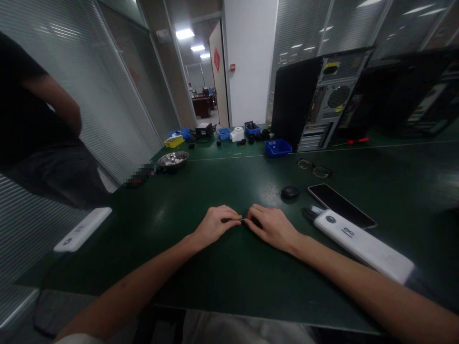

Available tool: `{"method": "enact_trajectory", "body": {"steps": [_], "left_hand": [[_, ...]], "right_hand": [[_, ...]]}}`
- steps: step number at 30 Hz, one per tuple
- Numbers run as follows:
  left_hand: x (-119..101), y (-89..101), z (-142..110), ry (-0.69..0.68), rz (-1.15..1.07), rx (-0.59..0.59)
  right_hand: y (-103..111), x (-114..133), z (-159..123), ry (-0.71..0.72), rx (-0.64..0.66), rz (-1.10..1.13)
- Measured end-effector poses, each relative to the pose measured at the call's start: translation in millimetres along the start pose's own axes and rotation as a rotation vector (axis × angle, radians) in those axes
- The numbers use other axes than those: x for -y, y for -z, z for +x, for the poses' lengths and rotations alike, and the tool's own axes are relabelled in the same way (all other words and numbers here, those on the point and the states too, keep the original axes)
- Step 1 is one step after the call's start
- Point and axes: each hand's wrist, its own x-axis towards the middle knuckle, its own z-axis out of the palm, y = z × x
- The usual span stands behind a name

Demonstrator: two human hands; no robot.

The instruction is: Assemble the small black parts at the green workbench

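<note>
- One small dark piece is at the fingertips of the left hand and the right hand, around the middle of the green table; it is too small to identify.
- Left hand: thumb and index finger are brought together in a pinch on the piece's left side.
- Right hand: fingers are curled, the thumb tip reaching the piece's right side; whether the index finger also grips it, I cannot tell.
- Right of the hands and a little farther off sits a black oval object, with eyeglasses beyond it.
- Farther right lie a dark-screened phone and, on its near side, a white device marked 18, close to the right forearm.
- Another white device lies at the left edge, a cable running down from its near end.
- Toward the far left stands a metal bowl with pale contents, a yellow tray behind it.
- Far right of centre, a blue tray stands before an upright computer case.
- At left, a person in dark clothes stands beside the table.
</note>
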Motion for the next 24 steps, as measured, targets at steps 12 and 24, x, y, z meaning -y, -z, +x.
{"method": "enact_trajectory", "body": {"steps": [12, 24], "left_hand": [[-3, 0.1, -1, -0.053, 0.024, 0.05], [-9, -0.8, 3, -0.014, 0.35, 0.167]], "right_hand": [[0, -1, 0, 0.032, 0.009, 0.057], [6, -8, 2, -0.075, -0.027, -0.138]]}}
